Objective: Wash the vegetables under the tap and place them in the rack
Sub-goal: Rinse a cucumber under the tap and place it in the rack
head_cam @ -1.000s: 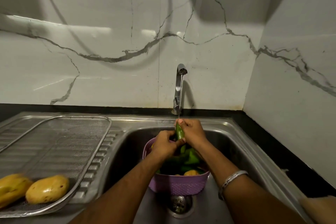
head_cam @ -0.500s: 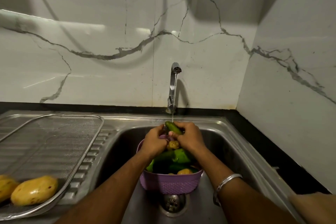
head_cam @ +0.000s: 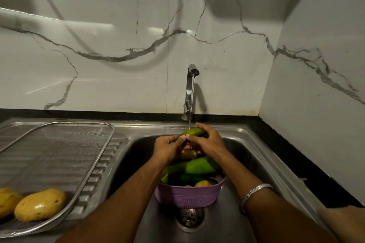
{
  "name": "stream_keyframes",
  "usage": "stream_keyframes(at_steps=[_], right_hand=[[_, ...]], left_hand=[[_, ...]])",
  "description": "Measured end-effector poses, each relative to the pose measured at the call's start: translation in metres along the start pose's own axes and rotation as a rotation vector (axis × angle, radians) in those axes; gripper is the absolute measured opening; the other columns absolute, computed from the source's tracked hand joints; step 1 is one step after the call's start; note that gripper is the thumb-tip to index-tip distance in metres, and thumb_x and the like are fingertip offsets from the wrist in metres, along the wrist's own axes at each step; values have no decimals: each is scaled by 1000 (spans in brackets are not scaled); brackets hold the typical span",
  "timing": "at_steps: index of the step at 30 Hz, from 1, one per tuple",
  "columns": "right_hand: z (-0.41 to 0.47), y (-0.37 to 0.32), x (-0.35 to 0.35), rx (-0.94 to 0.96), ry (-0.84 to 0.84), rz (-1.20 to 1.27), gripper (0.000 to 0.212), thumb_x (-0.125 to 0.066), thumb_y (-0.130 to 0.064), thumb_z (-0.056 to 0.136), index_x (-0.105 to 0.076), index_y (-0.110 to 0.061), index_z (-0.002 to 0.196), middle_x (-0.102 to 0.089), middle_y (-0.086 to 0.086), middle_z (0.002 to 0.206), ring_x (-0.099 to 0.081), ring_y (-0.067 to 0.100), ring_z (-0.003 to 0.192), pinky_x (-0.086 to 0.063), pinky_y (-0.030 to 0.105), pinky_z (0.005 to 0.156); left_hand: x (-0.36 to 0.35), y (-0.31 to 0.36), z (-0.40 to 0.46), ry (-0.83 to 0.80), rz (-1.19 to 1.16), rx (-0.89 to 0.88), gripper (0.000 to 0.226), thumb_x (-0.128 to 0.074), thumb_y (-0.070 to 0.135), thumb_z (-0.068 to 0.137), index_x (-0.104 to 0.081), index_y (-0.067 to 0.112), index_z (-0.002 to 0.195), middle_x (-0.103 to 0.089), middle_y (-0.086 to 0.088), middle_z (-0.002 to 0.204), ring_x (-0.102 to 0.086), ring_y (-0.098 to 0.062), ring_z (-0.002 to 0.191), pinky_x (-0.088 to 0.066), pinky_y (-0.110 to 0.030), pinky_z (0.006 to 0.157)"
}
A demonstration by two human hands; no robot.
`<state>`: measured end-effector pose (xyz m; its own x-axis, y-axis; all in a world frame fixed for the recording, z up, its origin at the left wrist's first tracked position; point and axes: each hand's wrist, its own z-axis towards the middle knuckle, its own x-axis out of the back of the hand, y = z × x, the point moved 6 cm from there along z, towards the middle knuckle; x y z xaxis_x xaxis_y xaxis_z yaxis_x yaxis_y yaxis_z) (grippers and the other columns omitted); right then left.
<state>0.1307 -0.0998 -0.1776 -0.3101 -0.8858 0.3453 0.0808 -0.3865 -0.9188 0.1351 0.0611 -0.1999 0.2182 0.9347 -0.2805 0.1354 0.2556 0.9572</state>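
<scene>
A thin stream of water runs from the chrome tap (head_cam: 191,87) onto a small green cucumber (head_cam: 192,131) that lies sideways over the sink. My left hand (head_cam: 167,149) and my right hand (head_cam: 207,142) both grip it, thumbs meeting on its near side. Under my hands stands a purple basket (head_cam: 188,195) holding several green vegetables (head_cam: 197,166) and yellowish ones. On the left drainboard lies the wire mesh rack (head_cam: 59,156) with two washed yellow vegetables (head_cam: 39,204) at its near left corner.
The steel sink (head_cam: 254,163) has its drain (head_cam: 190,217) just in front of the basket. A black counter strip (head_cam: 296,156) and marble wall close off the right side. Most of the rack's mesh is bare.
The cucumber has turned from upright to lying sideways under the stream, and both hands have shifted along it. The camera has swung a little to the right.
</scene>
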Motion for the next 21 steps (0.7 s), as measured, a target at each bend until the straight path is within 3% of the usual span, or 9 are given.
stream_keyframes(at_steps=[5,8,10,13,15,18,21], right_hand=[[-1,-4,5,29,117,-5,61,-91,-43,70,-69,-28,124,-68,-4,112,-70,20,100,-61,39,87],[1,-4,9,5,141,18,30,-84,-33,83,-75,-31,112,-75,4,101,-74,22,78,-64,37,71],[3,-4,15,7,189,-7,9,-71,-34,94,-77,-37,100,-78,2,93,-75,22,74,-64,43,72],[2,-2,14,-10,155,-27,13,-63,-33,100,-76,-32,103,-77,1,92,-76,20,70,-64,40,66],[1,-2,9,15,118,-45,15,-71,-37,94,-73,-31,108,-75,-1,102,-74,16,81,-63,31,67],[-3,-7,1,68,100,-111,49,-88,-50,72,-71,-31,113,-68,-10,107,-64,8,96,-56,24,79],[-2,-11,2,59,89,-37,39,-88,-37,77,-75,-28,113,-72,-6,108,-67,8,92,-55,19,70]], left_hand=[[-5,-7,-1,-102,38,66,22,-61,13,99,-73,-3,109,-77,-18,92,-74,-15,69,-55,-19,54],[-3,-8,-2,-97,24,63,22,-59,11,101,-71,-4,111,-77,-17,91,-75,-19,74,-60,-22,60],[-1,-7,-1,-97,-15,60,23,-57,9,101,-70,-5,114,-76,-22,98,-76,-29,87,-64,-30,71],[4,-4,1,-66,-12,53,21,-58,8,100,-71,-4,112,-74,-27,102,-75,-30,89,-63,-28,64],[4,-4,1,-72,13,52,21,-60,8,100,-71,-4,112,-74,-27,103,-73,-34,96,-64,-32,73],[5,-5,2,-84,59,20,20,-62,10,98,-74,-2,108,-74,-26,103,-72,-35,95,-62,-35,76],[8,-8,2,-94,63,39,21,-62,9,98,-72,-4,112,-75,-26,103,-72,-38,97,-60,-41,88]])
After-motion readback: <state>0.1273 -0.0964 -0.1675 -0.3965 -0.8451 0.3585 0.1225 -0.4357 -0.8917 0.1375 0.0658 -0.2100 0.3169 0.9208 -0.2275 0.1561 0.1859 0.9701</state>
